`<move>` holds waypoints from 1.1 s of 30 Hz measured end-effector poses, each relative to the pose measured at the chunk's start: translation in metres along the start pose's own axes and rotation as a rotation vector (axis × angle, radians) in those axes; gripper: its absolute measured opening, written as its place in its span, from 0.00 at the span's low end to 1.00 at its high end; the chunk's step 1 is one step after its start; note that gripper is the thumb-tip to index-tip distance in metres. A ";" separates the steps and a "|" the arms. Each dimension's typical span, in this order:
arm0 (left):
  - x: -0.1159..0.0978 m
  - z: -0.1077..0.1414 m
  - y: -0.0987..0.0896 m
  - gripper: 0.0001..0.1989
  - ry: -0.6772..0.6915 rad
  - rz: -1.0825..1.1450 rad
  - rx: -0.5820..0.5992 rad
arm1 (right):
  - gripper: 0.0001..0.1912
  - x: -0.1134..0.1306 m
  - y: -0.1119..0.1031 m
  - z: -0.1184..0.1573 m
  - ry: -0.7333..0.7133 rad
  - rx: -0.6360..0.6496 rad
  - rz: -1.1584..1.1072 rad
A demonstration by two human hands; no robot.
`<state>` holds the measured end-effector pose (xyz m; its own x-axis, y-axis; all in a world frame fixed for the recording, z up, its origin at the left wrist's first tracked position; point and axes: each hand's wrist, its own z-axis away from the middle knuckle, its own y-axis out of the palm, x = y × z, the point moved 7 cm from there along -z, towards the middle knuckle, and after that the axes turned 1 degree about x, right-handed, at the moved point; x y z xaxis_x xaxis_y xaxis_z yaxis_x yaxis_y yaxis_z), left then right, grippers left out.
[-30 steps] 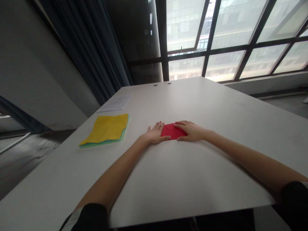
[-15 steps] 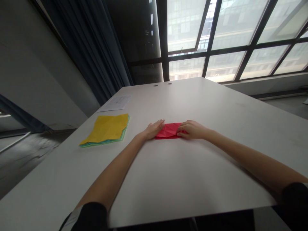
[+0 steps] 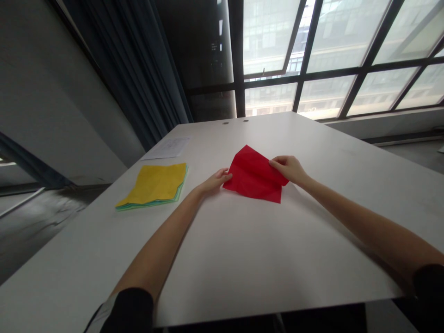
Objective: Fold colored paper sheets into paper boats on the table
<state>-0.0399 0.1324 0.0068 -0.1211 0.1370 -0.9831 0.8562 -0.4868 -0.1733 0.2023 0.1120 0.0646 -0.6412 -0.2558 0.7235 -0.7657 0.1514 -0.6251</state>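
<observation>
A creased sheet of red paper (image 3: 255, 178) is tilted up off the white table, partly opened out, with its lower edge low over the surface. My right hand (image 3: 287, 167) pinches its right side between thumb and fingers. At the sheet's left edge, the thumb of my left hand (image 3: 218, 179) lies against the paper with the fingers behind, so the left edge is held too. Part of the fingers of each hand is hidden by the paper or by the hand itself.
To the left on the white table (image 3: 256, 259) lies a stack of coloured paper (image 3: 156, 183), yellow on top with green and blue sheets beneath. Behind it is a printed white sheet (image 3: 168, 148). A dark curtain (image 3: 138, 69) and large windows (image 3: 329, 46) stand beyond the table.
The red paper was a flat folded strip under both hands; now it is raised and opened wider. My right hand has moved up and right with it, and my left hand slightly left.
</observation>
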 end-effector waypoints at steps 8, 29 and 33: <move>0.010 0.000 -0.020 0.18 -0.010 -0.380 -0.136 | 0.11 -0.048 -0.004 -0.009 0.373 0.041 -0.474; 0.007 0.002 -0.017 0.21 -0.050 -1.139 -0.218 | 0.34 -0.075 0.021 -0.012 0.057 0.488 0.067; 0.012 0.002 -0.023 0.23 -0.092 -1.131 -0.196 | 0.35 -0.082 0.021 -0.016 -0.012 0.477 0.182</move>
<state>-0.0622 0.1439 -0.0009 -0.8989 0.3429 -0.2726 0.2965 0.0180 -0.9549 0.2375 0.1518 -0.0033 -0.7592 -0.2771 0.5889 -0.5317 -0.2577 -0.8067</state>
